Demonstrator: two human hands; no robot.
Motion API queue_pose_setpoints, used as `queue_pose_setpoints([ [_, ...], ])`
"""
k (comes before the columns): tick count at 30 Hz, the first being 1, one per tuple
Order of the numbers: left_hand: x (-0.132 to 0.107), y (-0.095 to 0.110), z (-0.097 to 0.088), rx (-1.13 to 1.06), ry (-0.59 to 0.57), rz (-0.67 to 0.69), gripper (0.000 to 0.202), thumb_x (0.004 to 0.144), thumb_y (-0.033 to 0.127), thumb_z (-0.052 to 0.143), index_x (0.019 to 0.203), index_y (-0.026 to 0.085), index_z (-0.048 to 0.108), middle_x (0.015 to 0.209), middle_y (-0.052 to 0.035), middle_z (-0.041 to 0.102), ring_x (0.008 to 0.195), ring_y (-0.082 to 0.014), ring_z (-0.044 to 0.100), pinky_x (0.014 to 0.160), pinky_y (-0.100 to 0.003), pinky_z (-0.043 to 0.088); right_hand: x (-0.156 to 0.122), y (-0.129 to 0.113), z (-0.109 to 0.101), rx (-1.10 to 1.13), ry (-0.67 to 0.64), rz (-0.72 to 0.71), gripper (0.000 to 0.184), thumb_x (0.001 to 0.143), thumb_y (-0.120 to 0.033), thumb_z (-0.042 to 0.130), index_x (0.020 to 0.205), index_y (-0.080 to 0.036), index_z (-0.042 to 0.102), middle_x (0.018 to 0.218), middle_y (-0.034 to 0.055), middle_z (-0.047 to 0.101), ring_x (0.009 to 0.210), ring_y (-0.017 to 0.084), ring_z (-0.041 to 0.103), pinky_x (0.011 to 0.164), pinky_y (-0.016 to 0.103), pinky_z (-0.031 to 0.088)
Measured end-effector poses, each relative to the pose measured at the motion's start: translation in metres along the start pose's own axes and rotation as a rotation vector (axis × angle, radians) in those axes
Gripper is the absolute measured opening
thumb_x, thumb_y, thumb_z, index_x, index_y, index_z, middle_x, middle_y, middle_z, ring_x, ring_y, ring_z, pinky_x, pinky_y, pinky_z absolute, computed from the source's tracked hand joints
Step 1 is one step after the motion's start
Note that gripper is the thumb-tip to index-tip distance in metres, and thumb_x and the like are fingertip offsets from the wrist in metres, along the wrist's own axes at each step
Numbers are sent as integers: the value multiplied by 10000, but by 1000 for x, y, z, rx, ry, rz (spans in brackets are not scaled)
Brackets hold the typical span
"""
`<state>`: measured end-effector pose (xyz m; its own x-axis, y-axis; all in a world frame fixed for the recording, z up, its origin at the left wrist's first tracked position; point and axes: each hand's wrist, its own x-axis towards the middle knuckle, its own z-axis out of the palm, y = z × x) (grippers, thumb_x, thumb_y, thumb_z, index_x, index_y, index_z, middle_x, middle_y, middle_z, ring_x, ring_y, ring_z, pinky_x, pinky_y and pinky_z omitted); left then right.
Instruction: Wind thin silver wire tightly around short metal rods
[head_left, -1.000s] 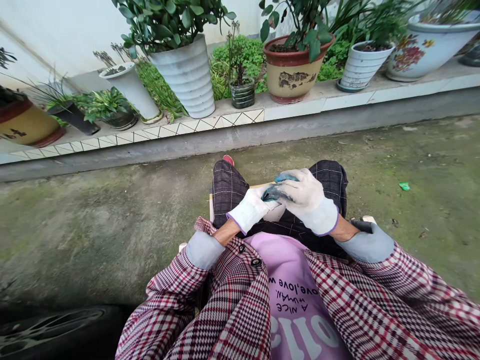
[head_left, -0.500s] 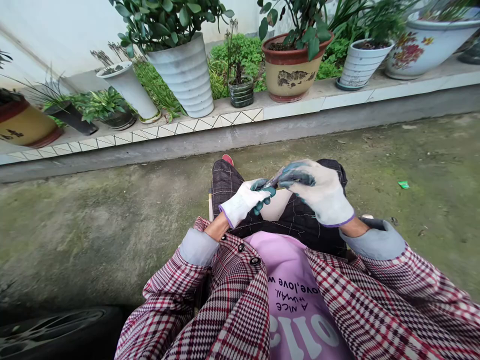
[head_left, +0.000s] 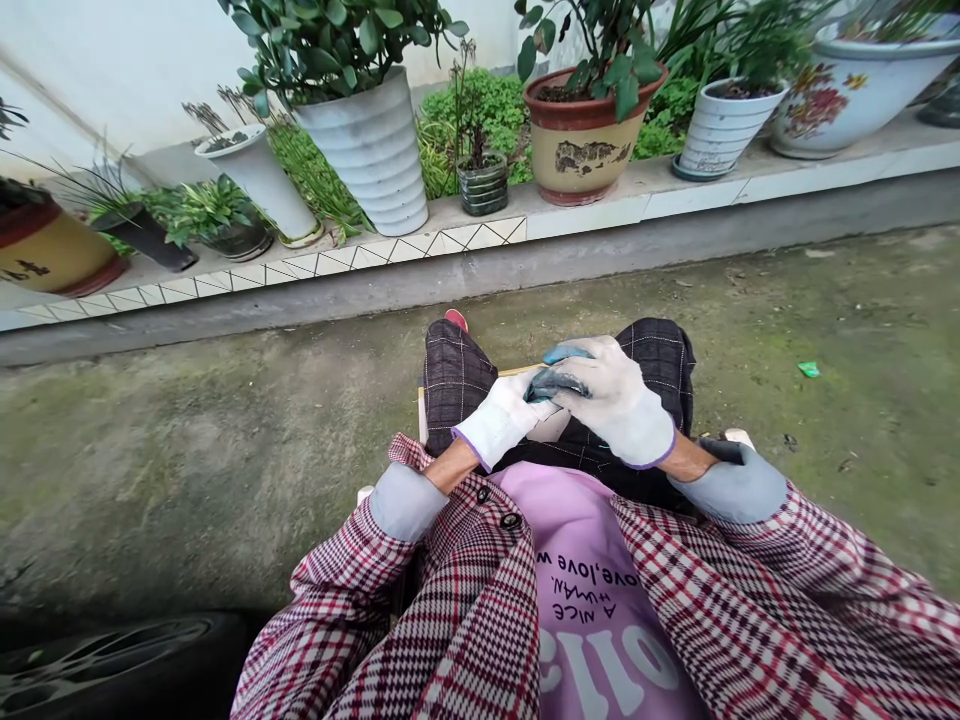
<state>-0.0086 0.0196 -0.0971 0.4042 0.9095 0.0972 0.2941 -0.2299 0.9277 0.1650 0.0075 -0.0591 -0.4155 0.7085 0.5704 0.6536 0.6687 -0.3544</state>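
Note:
Both hands wear white work gloves with blue-green coated palms and purple cuffs, and they meet above my lap. My left hand [head_left: 506, 410] is curled, its fingertips mostly hidden beneath the other glove. Over it lies my right hand [head_left: 611, 385], fingers bent and pressed onto the left fingers. Whatever they hold between them is covered by the gloves and cannot be made out. Behind the hands, a pale flat surface [head_left: 551, 428] with a yellowish edge shows between my knees, partly hidden.
Beyond my knees runs a low tiled ledge [head_left: 450, 240] lined with potted plants, among them a white ribbed pot [head_left: 367, 150] and a tan pot [head_left: 577, 150]. A wheel [head_left: 112, 660] lies at lower left. A green scrap [head_left: 808, 369] is on the concrete ground.
My right hand has moved left and down onto my left hand, which has shifted slightly right. The thin, shiny grey piece seen between them earlier is now hidden.

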Motion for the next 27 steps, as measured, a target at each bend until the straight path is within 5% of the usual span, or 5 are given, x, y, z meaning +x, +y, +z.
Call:
queue_pose_setpoints([
  [4, -1, 9, -3, -46, 1, -47, 230, 818, 311, 641, 938, 119, 677, 903, -45, 689, 836, -161, 596, 763, -261, 484, 5, -2, -6, 249, 37, 179, 166, 843, -236, 634, 943, -232, 767, 1042, 68, 721, 1022, 258, 657, 915, 436, 540],
  [8, -2, 23, -11, -100, -20, -133, 249, 807, 323, 652, 942, 116, 684, 799, -19, 648, 710, -113, 534, 647, -226, 430, 10, 11, -6, 572, 253, 506, 238, 859, -331, 618, 1035, -204, 714, 1019, 65, 733, 947, 218, 685, 851, 362, 572],
  [11, -1, 27, -18, -207, 13, -177, 257, 790, 343, 656, 904, 114, 664, 711, 9, 583, 602, -77, 460, 557, -212, 374, 8, 20, 1, 678, 150, 606, 218, 823, -366, 659, 924, -181, 713, 911, 71, 742, 855, 218, 696, 777, 348, 590],
  [15, 0, 29, -25, -326, 75, -223, 257, 768, 379, 666, 805, 130, 615, 626, 31, 528, 496, -49, 393, 455, -203, 299, -4, 15, 8, 769, -157, 591, 223, 813, -398, 677, 905, -199, 720, 782, 60, 737, 670, 211, 685, 619, 347, 591],
  [27, -5, 29, -33, -408, -15, -252, 283, 807, 418, 624, 884, 149, 582, 652, 40, 544, 405, -27, 380, 362, -174, 304, -8, 25, 5, 545, -134, 366, 236, 832, -395, 659, 942, -202, 741, 963, 58, 737, 859, 221, 669, 792, 357, 542],
])
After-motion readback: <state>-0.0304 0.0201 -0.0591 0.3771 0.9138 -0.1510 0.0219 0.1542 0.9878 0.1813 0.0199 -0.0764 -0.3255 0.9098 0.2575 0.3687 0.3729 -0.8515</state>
